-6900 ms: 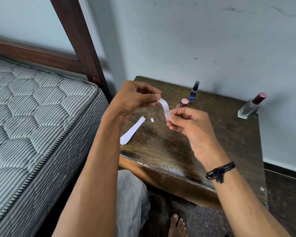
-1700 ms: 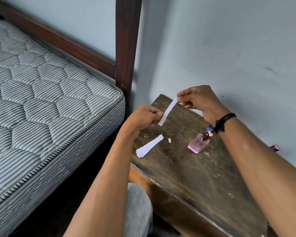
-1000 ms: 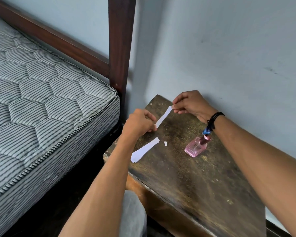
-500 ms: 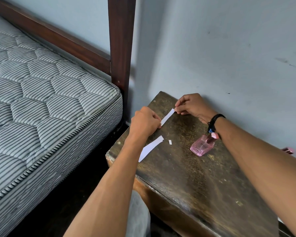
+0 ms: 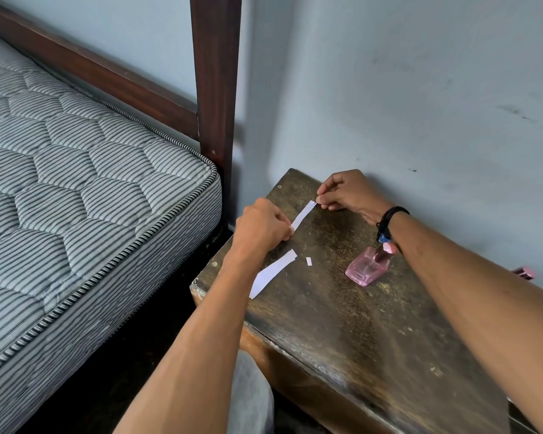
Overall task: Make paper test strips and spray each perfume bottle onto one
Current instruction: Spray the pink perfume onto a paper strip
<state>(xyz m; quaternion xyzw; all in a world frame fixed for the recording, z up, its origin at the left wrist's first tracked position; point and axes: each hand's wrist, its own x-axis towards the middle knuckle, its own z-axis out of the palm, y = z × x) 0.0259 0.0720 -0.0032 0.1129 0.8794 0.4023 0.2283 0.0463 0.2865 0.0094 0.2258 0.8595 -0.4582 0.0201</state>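
Narrow white paper strip (image 5: 302, 215) held taut between both hands, low over the far left part of the dark, worn wooden table (image 5: 342, 324). Whether it touches the tabletop: cannot tell.

Left hand (image 5: 259, 228): fingers curled in, thumb and fingertips pinched shut on the strip's near end.

Right hand (image 5: 347, 192): thumb and forefinger closed on the strip's far end, remaining fingers folded under. Black cord bracelet (image 5: 389, 216) on the right wrist.

Second white paper strip (image 5: 271, 274), longer and wider, lies flat on the table just beside the left wrist, running diagonally towards the table's left edge. Tiny white paper scrap (image 5: 308, 261) lies just right of its far end, apart from it.

Pink square glass perfume bottle with rose-coloured cap (image 5: 367, 267) sits right of the scrap, tucked against the right forearm, cap partly hidden by it. A blue object (image 5: 383, 238) shows beside the wrist, mostly hidden. Another pink cap (image 5: 524, 273) peeks past the forearm at far right.

Striped quilted mattress (image 5: 76, 198) and dark wooden bedpost (image 5: 215, 89) to the left of the table.
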